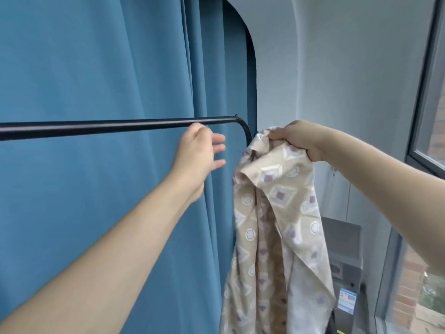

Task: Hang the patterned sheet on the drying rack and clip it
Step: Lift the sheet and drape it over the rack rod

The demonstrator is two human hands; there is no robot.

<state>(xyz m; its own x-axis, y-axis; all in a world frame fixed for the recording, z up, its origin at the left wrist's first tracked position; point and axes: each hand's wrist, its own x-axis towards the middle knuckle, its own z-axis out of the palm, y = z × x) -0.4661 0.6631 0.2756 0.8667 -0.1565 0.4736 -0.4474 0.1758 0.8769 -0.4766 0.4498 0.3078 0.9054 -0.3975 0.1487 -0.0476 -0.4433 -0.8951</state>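
Patterned sheet (pixel 277 213) hangs bunched from right hand (pixel 298 138), fingers curled round top edge, right of drying rack (pixel 108 127) corner. Left hand (pixel 197 153) loose, fingers spread, holds nothing, just below black bar, before blue curtain (pixel 96 68).

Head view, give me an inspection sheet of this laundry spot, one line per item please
Surface: nothing seen; no table or floor in view.
Job's things: patterned sheet hangs bunched from one hand, to the right of the black drying rack bar, not yet over it. No clips seen.
Clutter: grey appliance with a label, low behind the sheet.
Grippers: left hand is open, fingers extended just below the bar's corner; whether it touches the bar is unclear. Right hand grips the sheet's top.
Cables: nothing seen.
Surroundings: blue curtain behind the rack, pale wall, window at right.
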